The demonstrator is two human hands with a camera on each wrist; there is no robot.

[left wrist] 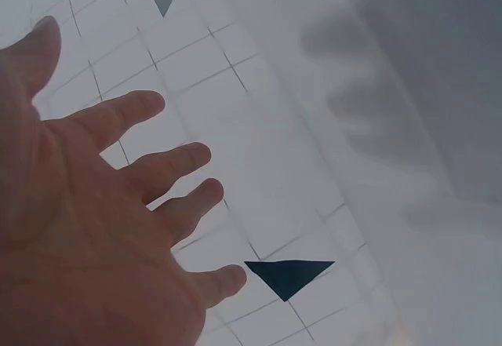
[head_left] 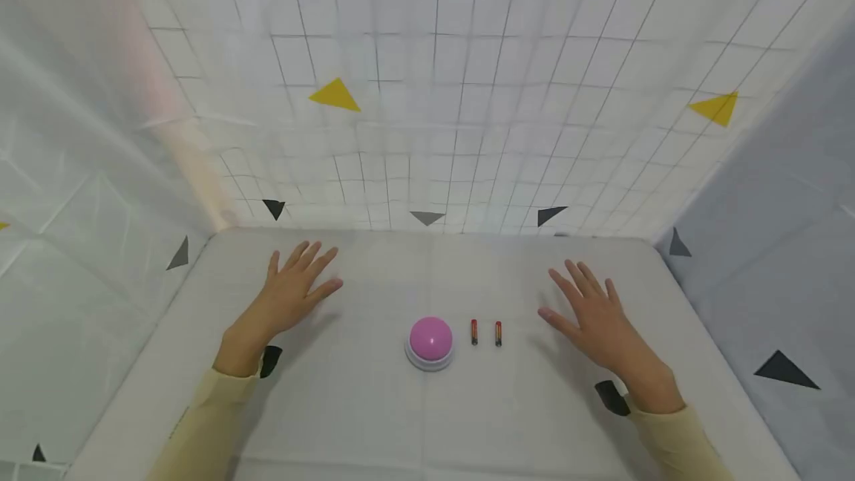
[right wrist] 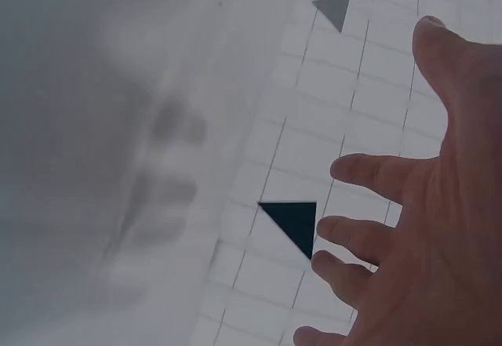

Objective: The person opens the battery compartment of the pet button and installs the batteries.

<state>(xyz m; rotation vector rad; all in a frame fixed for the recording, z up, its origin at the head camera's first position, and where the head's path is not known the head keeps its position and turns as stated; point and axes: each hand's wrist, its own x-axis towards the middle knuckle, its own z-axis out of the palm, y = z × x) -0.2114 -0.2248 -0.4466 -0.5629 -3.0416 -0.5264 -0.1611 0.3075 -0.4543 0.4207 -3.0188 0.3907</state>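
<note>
Only the head view takes in the button [head_left: 430,338], a glossy pink dome on a round whitish base, set on the pale, faintly creased table [head_left: 374,407]. Just right of the button lie two slim cylindrical batteries [head_left: 474,332], apart from each other, red with dark ends (any lettering is too small to read). The left hand [head_left: 292,295], fingers spread wide, is left of the button and farther back; the right hand [head_left: 594,318], equally splayed, is to the button's right, past the batteries. Nearer than the button, both beige sleeves [head_left: 207,429] run off the lower edge. Behind the button hangs a wrinkled, grid-lined sheet [head_left: 427,125].

The left wrist view adds the left palm, hidden from above and cut off at the left; blurred finger-shaped shadows fall alongside.

The right wrist view shows the right palm, fingers parted, its lowest finger clipped by the bottom edge.
</note>
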